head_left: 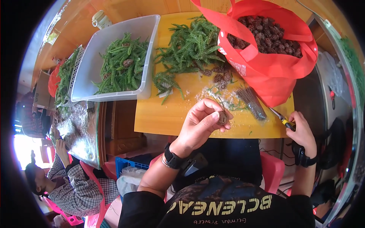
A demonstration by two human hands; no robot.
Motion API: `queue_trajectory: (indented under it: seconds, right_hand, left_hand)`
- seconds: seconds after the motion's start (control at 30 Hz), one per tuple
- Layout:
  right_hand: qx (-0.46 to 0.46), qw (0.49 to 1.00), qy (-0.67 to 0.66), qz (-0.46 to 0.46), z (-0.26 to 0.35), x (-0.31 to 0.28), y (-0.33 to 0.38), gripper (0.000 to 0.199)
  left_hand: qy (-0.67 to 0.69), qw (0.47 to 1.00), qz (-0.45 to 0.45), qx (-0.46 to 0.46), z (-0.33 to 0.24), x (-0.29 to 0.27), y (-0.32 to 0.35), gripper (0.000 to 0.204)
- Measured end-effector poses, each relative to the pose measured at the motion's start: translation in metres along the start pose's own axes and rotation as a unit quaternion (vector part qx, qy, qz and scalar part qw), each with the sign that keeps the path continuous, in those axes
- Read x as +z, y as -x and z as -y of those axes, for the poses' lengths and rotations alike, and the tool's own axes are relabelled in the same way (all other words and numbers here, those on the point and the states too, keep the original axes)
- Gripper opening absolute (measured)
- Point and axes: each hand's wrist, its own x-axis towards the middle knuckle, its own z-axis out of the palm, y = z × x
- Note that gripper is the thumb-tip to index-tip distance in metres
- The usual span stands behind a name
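Observation:
My left hand [199, 123] is raised over the near edge of the yellow table [159, 117], its thumb and fingers pinched on a small brown pine cone [222, 118]. A thin stem or wire seems to stick up from the cone. At the table's right edge, my right hand [303, 131] is closed round the yellow-and-black handles of a pair of pliers [281, 117], whose jaws point up and left. Beyond my left hand lie several loose pine cones [219, 78] and white crumbs. A bundle of thin brown stems or wires [251, 102] in clear plastic lies between the hands.
A red bag [266, 81] full of pine cones stands at the far right. Green artificial sprigs [192, 43] are heaped at the back. A translucent bin [85, 83] on the left holds more sprigs and cones. Another person [76, 186] sits at the lower left.

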Motion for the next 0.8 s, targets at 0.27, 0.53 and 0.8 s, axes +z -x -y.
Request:
queue_trajectory:
  seconds: [0.27,0.53,0.8]
  right_hand:
    - [-0.006,0.999,0.05,-0.009,0.009,-0.008,-0.001,0.018]
    - [0.039,0.993,0.059,0.096,0.008,-0.024,0.002,0.023]
    - [0.037,0.989,0.061,0.128,0.033,-0.055,0.019,0.023]
  left_hand:
    - [-0.015,1.0,-0.003,0.008,-0.008,0.004,-0.004,0.018]
    - [-0.029,0.999,0.008,0.02,-0.013,0.01,-0.008,0.024]
    - [-0.032,0.999,0.01,0.002,-0.012,0.012,-0.014,0.026]
